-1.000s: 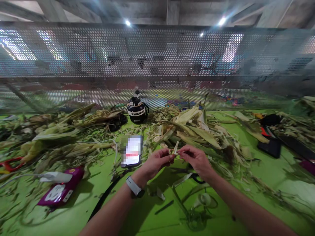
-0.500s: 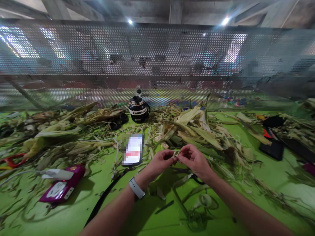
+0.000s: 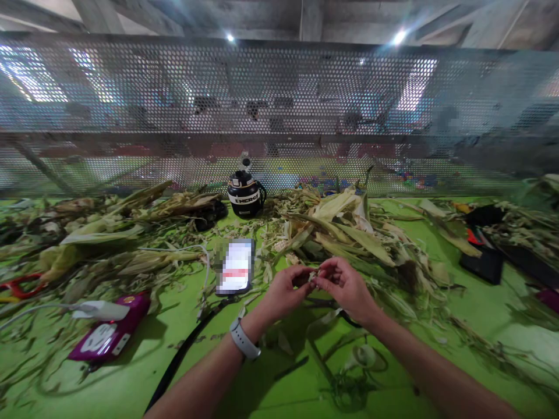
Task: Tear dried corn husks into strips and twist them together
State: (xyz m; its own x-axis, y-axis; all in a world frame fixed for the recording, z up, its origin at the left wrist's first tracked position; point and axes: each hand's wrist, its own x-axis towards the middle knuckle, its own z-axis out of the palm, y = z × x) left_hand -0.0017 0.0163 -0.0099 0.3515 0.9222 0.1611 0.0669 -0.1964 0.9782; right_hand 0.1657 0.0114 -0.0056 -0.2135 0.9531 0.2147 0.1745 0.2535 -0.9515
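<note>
My left hand (image 3: 283, 293) and right hand (image 3: 349, 292), curled into pinches, hold a small pale husk piece (image 3: 312, 277) between them, husk heap (image 3: 356, 235) at its one o'clock. Likely light, soft, tears easily; best gripped by edges.

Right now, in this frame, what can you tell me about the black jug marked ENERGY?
The black jug is squat and rounded, with a smooth-looking surface, and stands upright. A white band carries dark lettering, and a dark loop handle shows on its right side. A clear-looking piece with a dark round centre shows above its top, perhaps a raised cap. It stands on the green tabletop, before the perforated panel. Neither of the hands touches it; its contents are hidden.
</note>
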